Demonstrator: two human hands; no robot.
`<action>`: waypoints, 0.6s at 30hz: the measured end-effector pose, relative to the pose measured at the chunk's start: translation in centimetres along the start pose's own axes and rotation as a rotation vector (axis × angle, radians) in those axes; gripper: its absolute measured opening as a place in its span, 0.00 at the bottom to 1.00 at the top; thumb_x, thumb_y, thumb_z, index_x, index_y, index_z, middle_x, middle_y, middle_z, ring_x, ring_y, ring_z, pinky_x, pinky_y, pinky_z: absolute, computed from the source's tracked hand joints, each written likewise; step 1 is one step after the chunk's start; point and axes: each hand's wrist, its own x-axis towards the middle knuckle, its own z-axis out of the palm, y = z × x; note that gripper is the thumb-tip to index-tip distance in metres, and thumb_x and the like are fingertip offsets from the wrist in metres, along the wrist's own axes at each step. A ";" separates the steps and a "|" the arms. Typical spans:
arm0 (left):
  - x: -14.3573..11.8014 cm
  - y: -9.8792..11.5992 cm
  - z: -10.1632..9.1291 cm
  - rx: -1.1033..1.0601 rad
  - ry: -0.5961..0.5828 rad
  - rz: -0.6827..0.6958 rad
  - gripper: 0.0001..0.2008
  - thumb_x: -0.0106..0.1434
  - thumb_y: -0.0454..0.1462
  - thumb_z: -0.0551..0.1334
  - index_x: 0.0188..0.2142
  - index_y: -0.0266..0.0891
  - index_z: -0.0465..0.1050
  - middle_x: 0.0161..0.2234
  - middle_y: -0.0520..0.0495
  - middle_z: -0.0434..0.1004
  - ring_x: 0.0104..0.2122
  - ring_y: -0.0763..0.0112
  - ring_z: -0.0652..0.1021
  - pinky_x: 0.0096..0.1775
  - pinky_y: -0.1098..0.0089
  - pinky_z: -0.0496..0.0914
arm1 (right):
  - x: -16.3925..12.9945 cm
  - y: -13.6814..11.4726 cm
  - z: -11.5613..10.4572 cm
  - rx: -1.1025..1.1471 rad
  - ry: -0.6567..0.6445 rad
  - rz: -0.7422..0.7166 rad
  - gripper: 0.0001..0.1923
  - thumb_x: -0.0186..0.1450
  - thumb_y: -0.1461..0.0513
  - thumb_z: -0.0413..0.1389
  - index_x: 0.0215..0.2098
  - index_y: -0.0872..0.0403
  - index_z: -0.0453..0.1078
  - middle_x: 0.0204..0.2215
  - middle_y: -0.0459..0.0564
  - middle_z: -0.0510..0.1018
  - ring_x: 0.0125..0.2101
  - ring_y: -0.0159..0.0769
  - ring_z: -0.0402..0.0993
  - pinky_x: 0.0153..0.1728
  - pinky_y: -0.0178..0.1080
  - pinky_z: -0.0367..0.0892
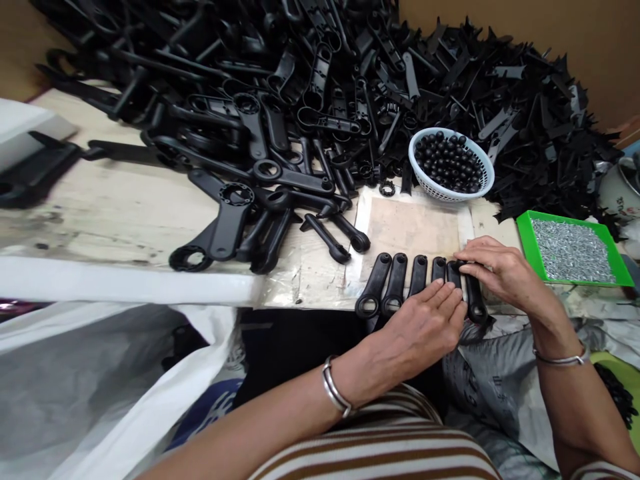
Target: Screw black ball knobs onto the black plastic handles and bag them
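Six black handles lie in a row at the near edge of the desk. Over the row's right half, the left hand rests flat, fingers straight and together, gripping nothing. At the row's right end, the right hand is partly closed; whether it pinches a handle I cannot tell. Beyond the row stands a basket of balls; right of the row, a green tray.
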 end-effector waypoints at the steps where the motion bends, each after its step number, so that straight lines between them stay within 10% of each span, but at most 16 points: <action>1: 0.0 0.0 0.0 0.001 0.002 0.002 0.10 0.68 0.27 0.53 0.43 0.29 0.71 0.45 0.37 0.80 0.48 0.63 0.80 0.54 0.63 0.71 | 0.0 -0.1 0.0 -0.011 0.007 -0.001 0.09 0.68 0.63 0.55 0.44 0.58 0.75 0.37 0.55 0.81 0.42 0.40 0.76 0.43 0.43 0.75; 18: -0.2 0.0 0.2 0.018 0.037 0.009 0.11 0.67 0.27 0.55 0.45 0.28 0.73 0.46 0.38 0.80 0.48 0.62 0.80 0.56 0.62 0.70 | 0.1 -1.3 0.1 -0.178 -0.134 0.006 0.09 0.70 0.64 0.50 0.34 0.54 0.70 0.32 0.54 0.76 0.41 0.42 0.71 0.36 0.42 0.72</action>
